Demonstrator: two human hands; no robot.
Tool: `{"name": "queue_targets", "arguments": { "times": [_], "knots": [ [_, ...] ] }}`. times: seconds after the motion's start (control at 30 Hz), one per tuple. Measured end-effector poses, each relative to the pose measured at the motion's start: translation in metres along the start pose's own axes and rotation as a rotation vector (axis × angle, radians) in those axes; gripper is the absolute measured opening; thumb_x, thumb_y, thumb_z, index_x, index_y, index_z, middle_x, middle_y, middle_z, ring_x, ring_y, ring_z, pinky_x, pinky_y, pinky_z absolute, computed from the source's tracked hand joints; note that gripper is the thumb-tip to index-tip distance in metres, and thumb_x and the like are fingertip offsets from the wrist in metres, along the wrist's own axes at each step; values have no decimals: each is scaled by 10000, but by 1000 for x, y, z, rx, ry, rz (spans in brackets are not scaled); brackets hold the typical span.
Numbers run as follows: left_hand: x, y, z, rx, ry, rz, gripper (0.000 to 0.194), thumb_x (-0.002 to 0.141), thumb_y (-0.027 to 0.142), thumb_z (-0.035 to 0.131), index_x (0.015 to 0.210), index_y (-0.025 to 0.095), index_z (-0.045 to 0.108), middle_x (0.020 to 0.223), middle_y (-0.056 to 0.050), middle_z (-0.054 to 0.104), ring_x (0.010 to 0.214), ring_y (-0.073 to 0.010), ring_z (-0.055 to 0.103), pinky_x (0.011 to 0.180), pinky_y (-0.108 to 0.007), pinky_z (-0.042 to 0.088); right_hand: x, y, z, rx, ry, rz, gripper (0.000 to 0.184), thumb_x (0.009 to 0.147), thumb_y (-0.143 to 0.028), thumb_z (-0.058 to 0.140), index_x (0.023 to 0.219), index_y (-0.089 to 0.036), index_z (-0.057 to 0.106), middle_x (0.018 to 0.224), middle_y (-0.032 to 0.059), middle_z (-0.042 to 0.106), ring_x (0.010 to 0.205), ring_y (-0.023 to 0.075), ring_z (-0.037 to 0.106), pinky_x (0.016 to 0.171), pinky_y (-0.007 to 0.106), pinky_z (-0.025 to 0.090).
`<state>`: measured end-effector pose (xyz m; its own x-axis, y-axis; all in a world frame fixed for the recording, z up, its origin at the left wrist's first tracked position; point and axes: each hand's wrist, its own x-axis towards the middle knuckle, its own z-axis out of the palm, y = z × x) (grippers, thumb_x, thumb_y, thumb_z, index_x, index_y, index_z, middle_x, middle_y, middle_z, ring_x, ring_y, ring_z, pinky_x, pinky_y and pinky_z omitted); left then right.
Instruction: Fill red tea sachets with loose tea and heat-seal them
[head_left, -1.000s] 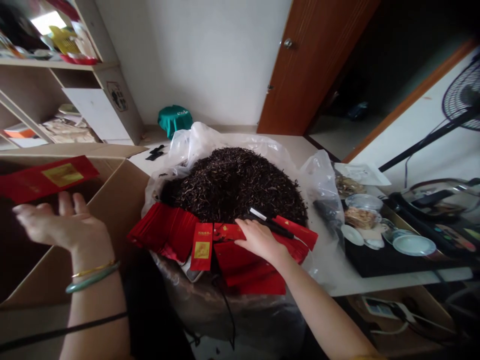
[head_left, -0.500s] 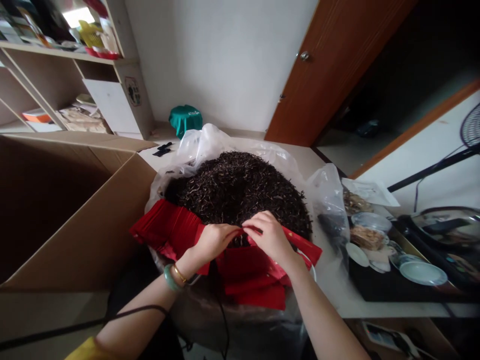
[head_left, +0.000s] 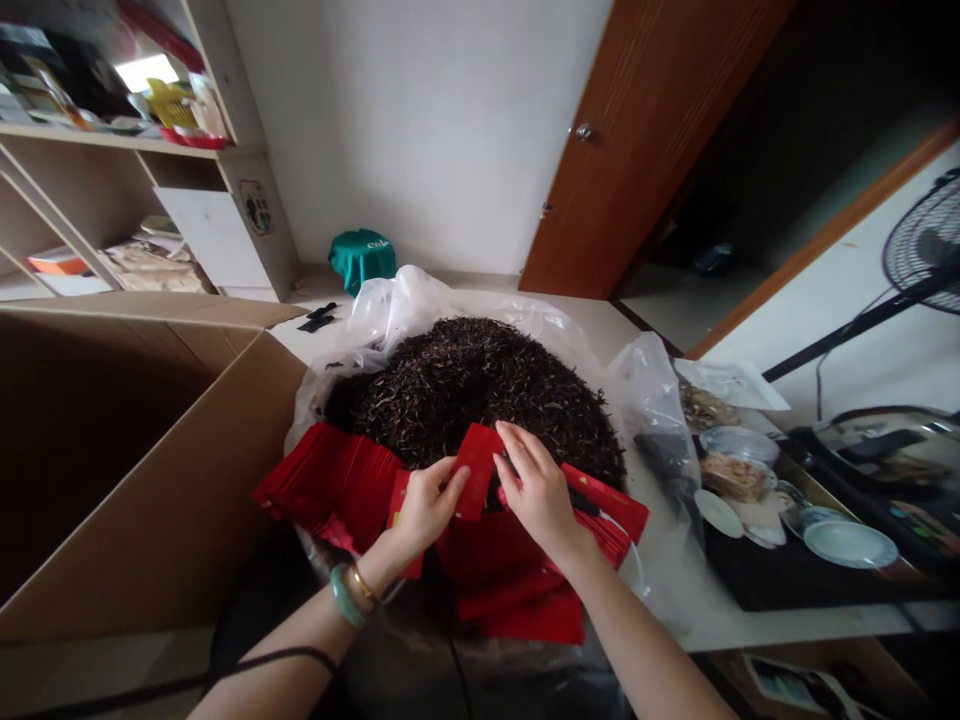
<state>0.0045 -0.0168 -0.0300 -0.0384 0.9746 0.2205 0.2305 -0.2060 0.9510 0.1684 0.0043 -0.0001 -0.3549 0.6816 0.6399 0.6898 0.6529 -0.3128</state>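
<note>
A small red paper packet is upright in front of me, over a heap of dark dried tea leaves. My left hand pinches its left edge between thumb and fingers. At the packet's right edge, the thumb and fingertips of my right hand close on its border. A fanned row of red packets lies left of my left hand. More red packets lie below my hands, and another stack sits beyond my right wrist, with a white cord across it.
A clear plastic bag surrounds the tea. To the left stands an open cardboard box. On the right, a white dish and plastic tubs sit by a dark tray. A teal-covered stool is at the wall.
The red packet has come up into plain view between my hands, its face turned toward me. My hands have drawn slightly apart. The view has tilted a little.
</note>
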Motion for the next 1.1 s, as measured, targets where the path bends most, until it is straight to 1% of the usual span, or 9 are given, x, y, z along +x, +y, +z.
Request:
{"name": "queue_targets", "arguments": {
  "times": [0.27,0.4,0.53,0.63,0.7,0.77,0.9,1.0,1.1],
  "knots": [
    [0,-3,2,-94,-52,-28,360,851,450,528,677,144,604,547,32,517,505,-82,390,465,-185,301,-1,1,2,-16,87,-59,475,938,-149,445,1411,-196,421,1185,157,614,1110,250,611,941,399,540],
    [1,-8,3,-94,-70,-33,353,859,432,506,715,135,630,572,15,569,503,-92,449,462,-186,352,0,0,1,49,144,-145,443,917,-94,471,1338,-225,514,1056,115,653,974,214,651,855,354,571],
    [4,-7,-2,77,8,123,208,832,317,567,806,156,697,700,-33,680,625,-138,577,567,-220,449,2,-4,-3,161,58,-201,408,909,-48,456,1203,-274,625,892,61,641,826,169,642,741,297,577],
    [4,-5,-6,147,46,256,122,799,254,612,801,181,709,731,-45,704,679,-155,627,617,-236,482,2,-10,-6,190,1,-187,408,908,-51,458,1185,-291,636,863,56,611,803,167,624,712,290,568],
    [3,-4,-6,107,72,226,98,793,259,626,788,184,689,697,-29,705,620,-143,641,574,-223,487,2,-12,-5,188,7,-147,414,914,-81,467,1256,-283,584,912,70,615,853,181,624,761,315,565],
    [2,-3,-5,12,130,117,108,784,292,644,783,184,643,650,-5,701,569,-140,657,538,-216,499,1,-10,-2,169,38,-51,442,918,-151,492,1347,-256,492,1025,103,617,964,216,613,846,372,551],
    [2,0,-1,-267,203,-93,277,747,392,674,714,205,473,557,35,661,521,-170,679,504,-240,534,-2,5,7,170,47,160,513,893,-316,549,1381,-212,429,1197,154,580,1110,278,566,921,463,519],
    [3,2,1,-401,149,-155,321,737,423,671,750,214,428,605,24,679,548,-184,689,532,-273,555,-4,15,11,291,20,315,480,878,-347,558,1326,-193,483,1122,142,620,990,251,628,784,392,576],
    [1,2,2,-358,89,-114,284,736,392,666,760,206,453,649,19,679,597,-174,685,564,-260,541,-3,17,7,406,41,431,418,880,-301,542,1282,-186,521,997,101,663,847,202,667,710,329,581]
  ]
}}
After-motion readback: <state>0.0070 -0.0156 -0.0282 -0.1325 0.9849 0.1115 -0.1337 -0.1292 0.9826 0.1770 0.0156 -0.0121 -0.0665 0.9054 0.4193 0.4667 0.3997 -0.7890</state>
